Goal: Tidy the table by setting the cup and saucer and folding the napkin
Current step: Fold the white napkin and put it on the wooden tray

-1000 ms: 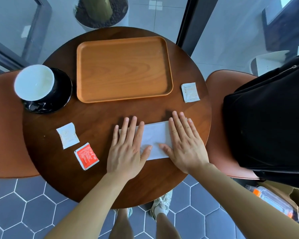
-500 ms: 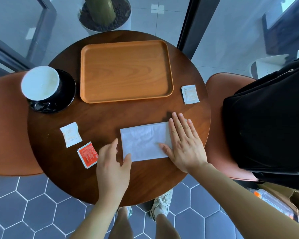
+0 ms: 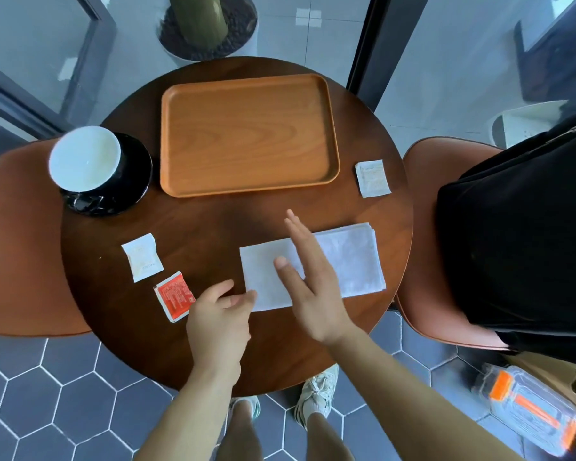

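A white folded napkin (image 3: 346, 261) lies flat on the near right part of the round dark wooden table (image 3: 213, 227). My right hand (image 3: 310, 277) hovers over the napkin's middle, flat with fingers spread and pointing away from me. My left hand (image 3: 220, 314) is loosely curled at the napkin's near left corner, one fingertip touching its edge. A cup (image 3: 84, 158), white inside and black outside, stands on a black saucer (image 3: 137, 174) at the table's far left edge, away from both hands.
A wooden tray (image 3: 250, 134) sits at the back of the table. A white packet (image 3: 142, 257) and a red packet (image 3: 174, 296) lie left of my left hand; another white packet (image 3: 372, 178) lies at the right. Orange chairs flank the table, a black bag (image 3: 519, 234) on the right one.
My left hand came off the napkin and drew back to its near left corner. My right hand slid from the napkin's right end to its middle, uncovering the right part.
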The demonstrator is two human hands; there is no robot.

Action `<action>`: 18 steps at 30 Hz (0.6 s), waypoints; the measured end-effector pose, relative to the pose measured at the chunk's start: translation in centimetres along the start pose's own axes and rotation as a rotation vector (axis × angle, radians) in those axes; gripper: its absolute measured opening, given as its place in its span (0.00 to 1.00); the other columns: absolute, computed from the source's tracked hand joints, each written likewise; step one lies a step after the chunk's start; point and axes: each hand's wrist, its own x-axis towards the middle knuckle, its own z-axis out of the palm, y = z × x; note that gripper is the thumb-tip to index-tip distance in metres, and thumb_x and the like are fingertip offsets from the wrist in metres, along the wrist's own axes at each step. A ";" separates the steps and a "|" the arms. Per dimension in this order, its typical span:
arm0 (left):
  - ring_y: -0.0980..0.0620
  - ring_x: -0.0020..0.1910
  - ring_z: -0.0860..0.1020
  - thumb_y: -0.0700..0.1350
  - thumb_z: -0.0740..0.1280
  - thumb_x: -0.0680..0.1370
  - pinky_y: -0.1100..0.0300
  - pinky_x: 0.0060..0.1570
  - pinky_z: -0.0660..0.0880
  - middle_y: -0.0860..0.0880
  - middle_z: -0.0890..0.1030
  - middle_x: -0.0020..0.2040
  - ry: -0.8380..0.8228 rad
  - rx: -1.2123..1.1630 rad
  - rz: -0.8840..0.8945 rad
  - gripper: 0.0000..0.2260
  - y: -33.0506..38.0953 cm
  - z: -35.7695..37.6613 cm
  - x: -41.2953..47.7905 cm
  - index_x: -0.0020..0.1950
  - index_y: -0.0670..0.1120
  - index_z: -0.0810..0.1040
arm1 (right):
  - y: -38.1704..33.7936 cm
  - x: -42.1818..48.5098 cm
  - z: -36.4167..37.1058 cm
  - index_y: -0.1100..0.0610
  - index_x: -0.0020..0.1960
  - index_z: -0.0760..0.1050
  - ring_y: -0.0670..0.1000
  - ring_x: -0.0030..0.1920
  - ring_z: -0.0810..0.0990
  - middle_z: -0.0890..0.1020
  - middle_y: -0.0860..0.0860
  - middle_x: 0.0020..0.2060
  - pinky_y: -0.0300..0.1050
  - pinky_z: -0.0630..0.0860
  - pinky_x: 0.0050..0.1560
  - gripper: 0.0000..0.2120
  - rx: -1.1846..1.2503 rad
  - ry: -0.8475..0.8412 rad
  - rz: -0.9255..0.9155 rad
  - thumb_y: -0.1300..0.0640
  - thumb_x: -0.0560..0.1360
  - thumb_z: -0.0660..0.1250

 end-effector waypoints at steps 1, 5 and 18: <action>0.50 0.45 0.84 0.48 0.76 0.75 0.51 0.40 0.83 0.52 0.87 0.48 -0.008 -0.031 -0.026 0.18 0.1 0.0 0.0 0.64 0.47 0.80 | 0.0 0.2 0.5 0.48 0.79 0.61 0.39 0.78 0.56 0.61 0.38 0.78 0.43 0.58 0.78 0.25 0.047 0.015 0.060 0.47 0.83 0.59; 0.52 0.46 0.84 0.46 0.76 0.74 0.54 0.42 0.79 0.53 0.87 0.43 -0.060 -0.109 -0.091 0.17 0.6 0.2 0.2 0.62 0.46 0.82 | 0.8 0.2 1.3 0.48 0.78 0.62 0.38 0.77 0.58 0.62 0.38 0.78 0.48 0.59 0.78 0.25 0.112 0.043 0.146 0.49 0.82 0.60; 0.57 0.44 0.85 0.43 0.74 0.77 0.63 0.32 0.79 0.55 0.87 0.42 -0.086 -0.124 -0.002 0.03 0.3 -0.1 -0.2 0.48 0.51 0.85 | 0.4 0.1 1.5 0.45 0.78 0.62 0.40 0.76 0.61 0.65 0.36 0.76 0.48 0.61 0.77 0.26 0.223 0.036 0.152 0.46 0.80 0.60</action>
